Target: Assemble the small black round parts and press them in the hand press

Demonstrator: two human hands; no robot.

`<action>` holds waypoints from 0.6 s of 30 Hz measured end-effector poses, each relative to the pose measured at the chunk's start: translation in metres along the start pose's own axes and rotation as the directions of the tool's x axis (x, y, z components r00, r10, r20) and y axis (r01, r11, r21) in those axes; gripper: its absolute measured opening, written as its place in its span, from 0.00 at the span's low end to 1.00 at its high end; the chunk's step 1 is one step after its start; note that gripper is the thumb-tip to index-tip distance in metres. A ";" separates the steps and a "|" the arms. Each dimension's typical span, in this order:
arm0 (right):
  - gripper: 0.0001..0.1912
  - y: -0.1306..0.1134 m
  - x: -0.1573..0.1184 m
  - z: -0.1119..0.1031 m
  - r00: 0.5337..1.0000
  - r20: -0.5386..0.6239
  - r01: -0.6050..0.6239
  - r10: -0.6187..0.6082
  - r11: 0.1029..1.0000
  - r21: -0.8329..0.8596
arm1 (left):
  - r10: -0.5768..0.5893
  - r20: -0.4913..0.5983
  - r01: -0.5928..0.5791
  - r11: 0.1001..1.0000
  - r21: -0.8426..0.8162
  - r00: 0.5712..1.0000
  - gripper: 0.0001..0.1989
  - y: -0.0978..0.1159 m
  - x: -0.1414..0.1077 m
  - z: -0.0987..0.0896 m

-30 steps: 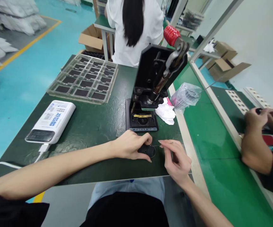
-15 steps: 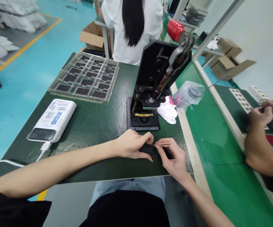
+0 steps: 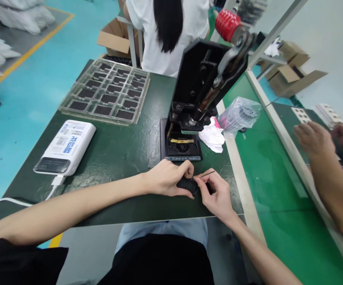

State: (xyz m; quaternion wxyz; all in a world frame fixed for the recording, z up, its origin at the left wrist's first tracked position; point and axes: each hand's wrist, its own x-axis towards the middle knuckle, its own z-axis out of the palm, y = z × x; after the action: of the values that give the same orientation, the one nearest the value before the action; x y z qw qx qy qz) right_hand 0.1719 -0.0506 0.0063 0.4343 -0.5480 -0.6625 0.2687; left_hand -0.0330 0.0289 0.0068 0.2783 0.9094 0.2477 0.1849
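Observation:
A small round black part (image 3: 191, 185) lies on the green table near its front edge. My left hand (image 3: 171, 179) is curled around the left side of this part, thumb below and fingers above, gripping it. From the right, my right hand (image 3: 216, 194) pinches a thin dark tool (image 3: 206, 174), whose tip meets the part's upper edge close to my left fingers. Just beyond my hands stands a black hand press (image 3: 183, 148) with a red handle (image 3: 227, 24); a yellow strip (image 3: 182, 141) lies across its base.
A clear tray (image 3: 107, 93) with dark pieces is at the back left, a white power bank (image 3: 66, 147) with a cable in front of it. White tissue (image 3: 212, 135) and a plastic bag (image 3: 239, 114) lie right of the press. Another person's hands are at far right.
The view has shifted slightly. The thin tool in my right hand is tilted more steeply, its outer end higher. At the far right, the other person's nearer hand has moved left and up.

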 end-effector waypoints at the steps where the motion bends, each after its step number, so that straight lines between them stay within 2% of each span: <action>1: 0.10 0.003 0.001 -0.001 0.997 -0.057 -0.054 0.056 0.997 0.050 | -0.006 -0.010 0.006 1.000 -0.009 1.000 0.34 -0.001 0.000 0.001; 3: 0.11 0.010 0.002 -0.004 0.962 -0.218 -0.133 0.167 0.978 0.163 | -0.008 -0.028 0.008 1.000 -0.025 1.000 0.34 -0.002 -0.001 0.002; 5: 0.12 0.015 0.003 -0.006 0.909 -0.339 -0.161 0.240 0.956 0.246 | 0.015 -0.039 -0.016 1.000 -0.026 0.999 0.34 -0.002 -0.002 0.003; 6: 0.13 0.016 0.003 -0.007 0.899 -0.357 -0.164 0.256 0.949 0.268 | 0.035 -0.049 -0.036 0.999 -0.022 0.998 0.34 -0.002 -0.003 0.003; 8: 0.14 0.013 0.004 -0.007 0.913 -0.323 -0.165 0.251 0.948 0.272 | 0.090 -0.087 -0.092 0.996 -0.014 0.992 0.33 -0.003 -0.004 0.002; 10: 0.14 0.007 0.006 -0.005 0.939 -0.267 -0.151 0.218 0.956 0.251 | 0.116 -0.198 -0.116 0.993 0.010 0.973 0.30 -0.004 -0.004 -0.001; 12: 0.15 0.001 0.008 -0.004 0.958 -0.209 -0.144 0.197 0.959 0.246 | 0.069 -0.383 -0.050 0.997 0.059 0.921 0.27 -0.007 -0.003 -0.005; 14: 0.16 -0.001 0.010 -0.003 0.967 -0.169 -0.147 0.193 0.956 0.253 | -0.020 -0.553 0.087 0.992 0.095 0.833 0.24 -0.012 0.001 -0.012; 16: 0.16 -0.002 0.011 -0.002 0.970 -0.153 -0.143 0.188 0.953 0.266 | -0.107 -0.630 0.190 0.979 0.066 0.769 0.22 -0.019 0.007 -0.018; 18: 0.17 -0.001 0.011 -0.002 0.974 -0.147 -0.126 0.172 0.952 0.279 | -0.190 -0.636 0.224 0.974 -0.027 0.748 0.22 -0.026 0.011 -0.023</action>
State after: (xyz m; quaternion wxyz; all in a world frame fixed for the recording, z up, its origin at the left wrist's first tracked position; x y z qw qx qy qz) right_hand 0.1730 -0.0408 0.0110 0.5377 -0.5535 -0.5373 0.3404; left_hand -0.0437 0.0633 0.0114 0.1739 0.7671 0.4306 0.4425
